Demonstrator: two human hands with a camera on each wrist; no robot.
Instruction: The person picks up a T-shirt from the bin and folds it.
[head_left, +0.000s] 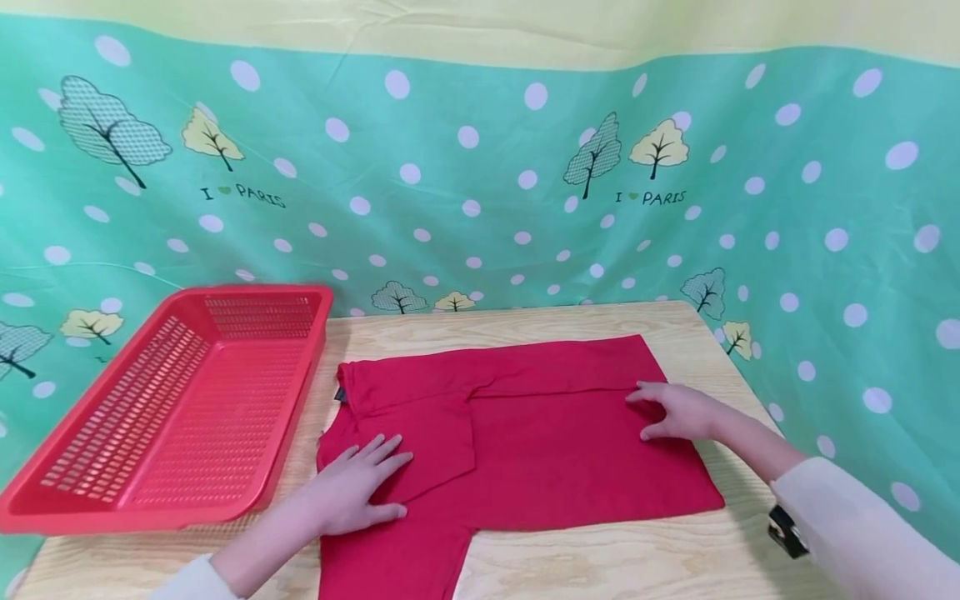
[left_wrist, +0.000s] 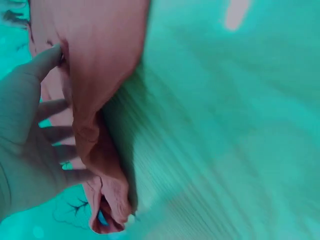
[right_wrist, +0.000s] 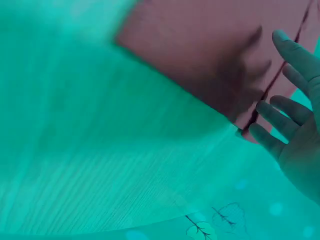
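A red short-sleeved shirt lies on the wooden table, its far side folded over lengthwise with that sleeve laid across the body. Its collar end points left, the hem right, and the near sleeve hangs toward the front. My left hand rests with spread fingers on the folded sleeve part near the collar. Over the hem end, my right hand has its fingers extended by the folded edge. In the right wrist view, the right hand casts a shadow on the shirt and grips nothing.
A red plastic basket with slotted sides stands at the table's left. Bare wooden table shows in front of the shirt. A green polka-dot cloth hangs behind and along the right side.
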